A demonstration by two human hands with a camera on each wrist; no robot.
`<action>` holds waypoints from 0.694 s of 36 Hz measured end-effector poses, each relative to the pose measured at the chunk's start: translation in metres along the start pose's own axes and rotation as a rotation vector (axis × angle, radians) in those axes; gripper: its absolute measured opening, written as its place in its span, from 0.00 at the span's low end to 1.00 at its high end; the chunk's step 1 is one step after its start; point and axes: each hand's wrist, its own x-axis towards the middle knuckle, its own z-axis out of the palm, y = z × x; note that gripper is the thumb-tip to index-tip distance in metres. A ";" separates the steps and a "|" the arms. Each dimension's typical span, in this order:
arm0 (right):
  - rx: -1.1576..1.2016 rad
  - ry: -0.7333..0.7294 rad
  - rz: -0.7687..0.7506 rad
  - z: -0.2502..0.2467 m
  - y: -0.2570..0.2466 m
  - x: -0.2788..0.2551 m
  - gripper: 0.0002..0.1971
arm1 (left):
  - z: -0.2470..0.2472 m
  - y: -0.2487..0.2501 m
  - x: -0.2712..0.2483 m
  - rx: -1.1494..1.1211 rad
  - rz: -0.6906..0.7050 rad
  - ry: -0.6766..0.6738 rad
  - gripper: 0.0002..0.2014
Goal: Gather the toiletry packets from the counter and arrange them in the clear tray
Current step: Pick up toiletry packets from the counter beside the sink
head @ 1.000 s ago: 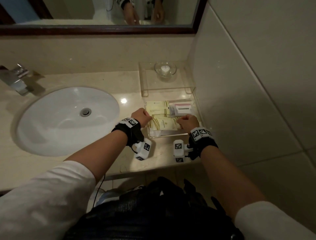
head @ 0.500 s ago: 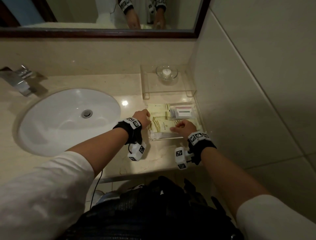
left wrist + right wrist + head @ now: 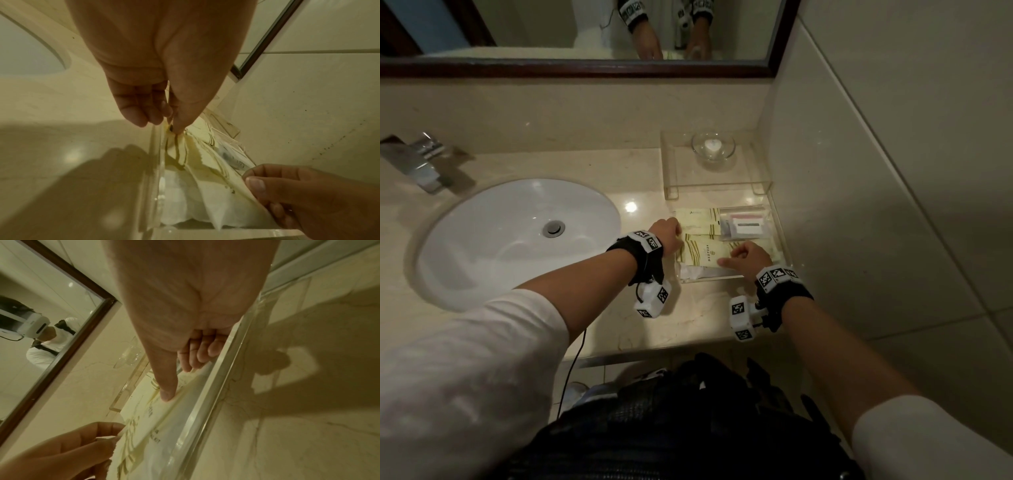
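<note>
Right hand (image 3: 748,255) at the tray's (image 3: 779,222) near right corner, thumb and curled fingers pinching the front cream packet (image 3: 705,253). Left hand (image 3: 666,233) pinched the same packet's left end at the tray's left wall. More packets (image 3: 744,226) lay toward the tray's far edge. Glass dish (image 3: 713,146) on the acrylic stand (image 3: 671,171) behind; sink (image 3: 517,236) left.

Packets (image 3: 702,253) pale yellow, olive wavy stripes. Tray (image 3: 779,226) clear. Sink (image 3: 482,240) white. Counter (image 3: 688,318) beige marble. Mirror frame (image 3: 585,66) dark brown. Wristbands (image 3: 640,250) black, checkered white tags.
</note>
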 end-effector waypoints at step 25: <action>-0.136 0.006 0.040 0.008 -0.006 0.008 0.31 | 0.000 -0.019 -0.003 -0.681 -0.135 0.070 0.12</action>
